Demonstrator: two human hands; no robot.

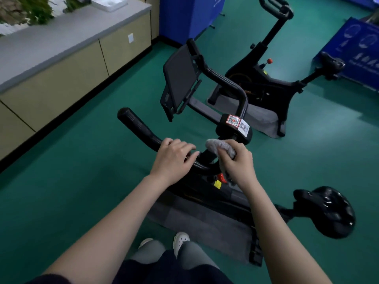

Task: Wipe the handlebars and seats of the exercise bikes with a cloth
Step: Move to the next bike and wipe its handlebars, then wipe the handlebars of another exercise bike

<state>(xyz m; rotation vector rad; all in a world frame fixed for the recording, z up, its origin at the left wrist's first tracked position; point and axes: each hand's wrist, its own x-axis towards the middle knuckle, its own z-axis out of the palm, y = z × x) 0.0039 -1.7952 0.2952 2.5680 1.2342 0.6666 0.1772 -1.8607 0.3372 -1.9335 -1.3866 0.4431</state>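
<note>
The left hand (173,158) curls its fingers over the near bike's handlebar (139,128) to keep it steady. The right hand (238,160) squeezes the gray cloth (220,147) tight and presses it on the bar's middle to rub it. The seat (328,210) sits on the right, not touched.
</note>
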